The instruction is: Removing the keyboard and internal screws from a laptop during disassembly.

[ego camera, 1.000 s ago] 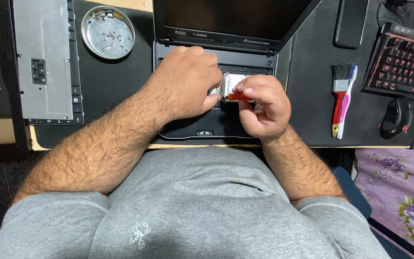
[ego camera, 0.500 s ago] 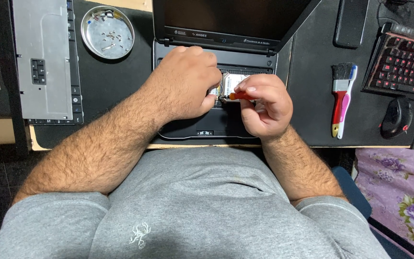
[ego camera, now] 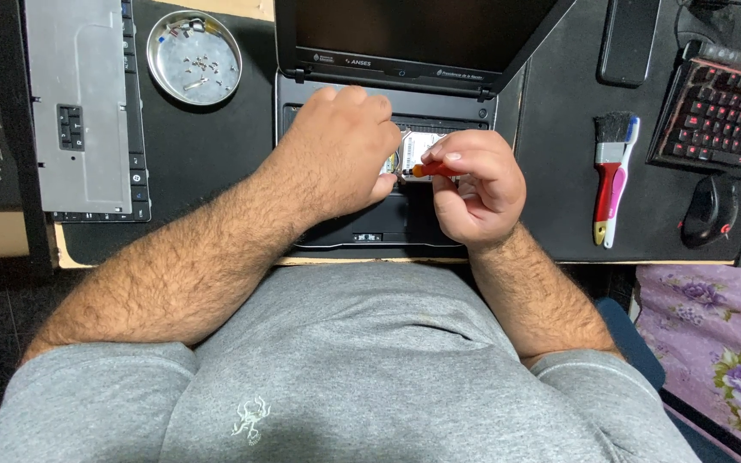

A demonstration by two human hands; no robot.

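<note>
Mid-disassembly, my left hand (ego camera: 340, 150) presses flat on the silver drive (ego camera: 418, 147) seated in the opened laptop (ego camera: 388, 219) at the desk's front edge, while my right hand (ego camera: 473, 184) pinches an orange-handled screwdriver (ego camera: 432, 171), its next turn seemingly needing steady downward pressure.

Bright, even overhead light, soft shadows, sharp focus, slight wide-angle distortion
</note>
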